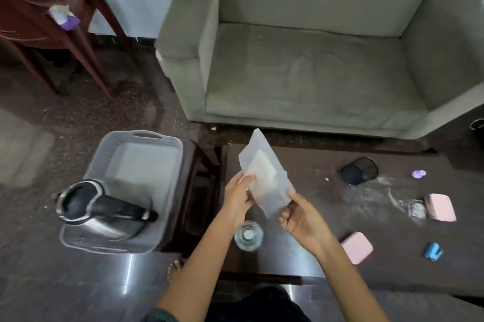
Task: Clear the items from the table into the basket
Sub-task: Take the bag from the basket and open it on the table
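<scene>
Both hands hold a translucent white plastic pouch [264,172] with a pale label above the dark table [314,217]. My left hand [237,198] grips its left edge and my right hand [298,214] its lower end. To the left, a grey basket [167,143] stands on a low stool with a steel and black kettle [102,206] lying in its near part. On the table lie a clear bottle [248,235], two pink sponges [357,247] [440,207], a black mesh cup [358,171] tipped over, a blue object [433,251] and a small purple item [418,173].
A grey-green armchair [314,65] stands just behind the table. A dark wooden side table [47,33] is at the far left. White powdery smears and a crumpled clear wrapper [416,209] mark the table's right part. My foot [175,268] shows on the glossy floor.
</scene>
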Motion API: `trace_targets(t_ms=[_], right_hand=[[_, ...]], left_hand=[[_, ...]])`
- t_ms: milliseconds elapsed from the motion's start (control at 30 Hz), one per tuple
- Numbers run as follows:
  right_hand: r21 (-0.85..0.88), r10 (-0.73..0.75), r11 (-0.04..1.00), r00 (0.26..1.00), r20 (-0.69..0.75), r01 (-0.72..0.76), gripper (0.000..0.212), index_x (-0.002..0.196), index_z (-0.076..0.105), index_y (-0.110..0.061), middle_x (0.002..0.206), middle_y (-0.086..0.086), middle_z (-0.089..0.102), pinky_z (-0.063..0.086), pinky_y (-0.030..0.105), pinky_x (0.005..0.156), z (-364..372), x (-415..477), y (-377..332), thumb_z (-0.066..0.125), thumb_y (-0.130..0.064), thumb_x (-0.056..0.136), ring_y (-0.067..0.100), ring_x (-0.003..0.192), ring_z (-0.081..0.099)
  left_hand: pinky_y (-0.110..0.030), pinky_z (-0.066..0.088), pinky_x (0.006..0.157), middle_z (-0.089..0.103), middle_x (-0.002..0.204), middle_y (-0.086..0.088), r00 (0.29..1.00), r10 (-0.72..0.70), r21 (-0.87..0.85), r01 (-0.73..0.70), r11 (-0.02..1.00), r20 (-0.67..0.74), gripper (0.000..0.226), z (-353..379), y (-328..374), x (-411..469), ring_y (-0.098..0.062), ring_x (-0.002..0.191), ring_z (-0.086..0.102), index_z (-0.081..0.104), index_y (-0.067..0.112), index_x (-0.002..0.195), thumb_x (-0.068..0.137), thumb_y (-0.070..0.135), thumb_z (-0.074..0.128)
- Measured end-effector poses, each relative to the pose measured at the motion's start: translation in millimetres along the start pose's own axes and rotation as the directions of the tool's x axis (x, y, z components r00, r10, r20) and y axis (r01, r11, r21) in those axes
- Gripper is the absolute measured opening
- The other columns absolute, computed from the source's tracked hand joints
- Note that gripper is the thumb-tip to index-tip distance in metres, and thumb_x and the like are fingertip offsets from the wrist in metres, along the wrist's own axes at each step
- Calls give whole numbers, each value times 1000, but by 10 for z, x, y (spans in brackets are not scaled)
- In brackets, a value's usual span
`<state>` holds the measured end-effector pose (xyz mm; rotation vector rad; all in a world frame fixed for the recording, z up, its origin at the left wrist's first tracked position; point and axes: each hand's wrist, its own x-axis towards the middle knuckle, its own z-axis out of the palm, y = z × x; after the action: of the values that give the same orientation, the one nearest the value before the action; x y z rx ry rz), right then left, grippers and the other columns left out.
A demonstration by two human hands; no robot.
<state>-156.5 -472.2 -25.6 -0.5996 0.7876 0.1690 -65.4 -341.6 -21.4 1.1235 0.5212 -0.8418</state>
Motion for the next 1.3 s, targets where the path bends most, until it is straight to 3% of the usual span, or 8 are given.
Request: trace_targets(t_ms=[200, 400, 500, 633, 733, 933, 1067, 1300], right_hand=[[74, 44, 997, 991, -127, -35, 53, 51, 55, -15, 56, 4, 57, 51, 31, 60, -1054, 16, -278, 47, -55, 84, 19, 63, 57], [-120, 13, 992, 974, -226, -41, 25, 112, 53, 3, 117, 28, 50, 38, 53, 97, -1620, 590, -287, 42, -12, 95, 39, 105, 49], [-10, 103, 994, 974, -203, -107, 42, 125, 51, 1, 129, 24, 51, 30, 54, 110, -1780, 833, -202, 48, -26, 93, 41, 121, 47], [48, 197, 980, 970, -144, -192, 49, 132, 48, -12, 134, 17, 51, 30, 53, 110, -2054, 1077, -119, 42, -43, 94, 36, 128, 43], [33, 151, 988, 978, -145, -148, 26, 110, 62, -12, 117, 15, 60, 34, 49, 106, -2154, 1164, -120, 48, -24, 91, 32, 109, 56], [-239, -185, 966, 915, -357, 102, 21, 80, 60, -13, 64, 0, 70, 55, 23, 55, -2316, 1238, -246, 56, 8, 82, 13, 56, 64], [-627, -452, 762, 825, -338, 161, 26, 66, 60, -19, 67, -1, 61, 45, 16, 52, -2256, 1222, -288, 63, 4, 79, 5, 56, 55], [-570, -441, 805, 808, -391, 163, 20, 66, 67, -21, 64, -4, 66, 49, 17, 56, -2148, 1198, -403, 74, -3, 72, 4, 57, 59]], left_hand=[[-51, 39, 100, 56, 126, -22, 990, -123, -77, 128, 989, 75, 33, 506, -687, 278, -38, 115, 53, 52, 2, 123, 91, 8, 50], [-42, 48, 87, 62, 111, -7, 978, -167, 21, 165, 986, 126, 19, 705, -1125, 704, -25, 101, 59, 49, 17, 114, 95, 19, 47], [-40, 49, 85, 62, 111, -4, 972, -183, 54, 177, 983, 146, 25, 690, -1266, 910, -22, 99, 60, 47, 20, 120, 95, 24, 47], [-42, 46, 96, 61, 121, -5, 971, -174, 32, 171, 985, 165, 30, 556, -1384, 1214, -24, 111, 58, 47, 21, 126, 95, 23, 46], [-43, 49, 93, 64, 116, -5, 973, -164, 74, 153, 985, 161, 32, 393, -1403, 1371, -24, 108, 60, 51, 20, 124, 92, 22, 52], [-37, 57, 75, 67, 113, -2, 994, 10, 249, -36, 968, 107, 55, -37, -1257, 1460, -23, 102, 66, 55, 23, 121, 73, 4, 71], [-28, 57, 66, 70, 105, -2, 992, 114, 386, -86, 919, -51, 39, -128, -1297, 1449, -21, 95, 67, 65, 26, 103, 73, 2, 73], [-31, 58, 70, 70, 109, -1, 992, 107, 315, -82, 946, -62, 35, -147, -1339, 1456, -20, 98, 67, 65, 26, 107, 77, 8, 71]])
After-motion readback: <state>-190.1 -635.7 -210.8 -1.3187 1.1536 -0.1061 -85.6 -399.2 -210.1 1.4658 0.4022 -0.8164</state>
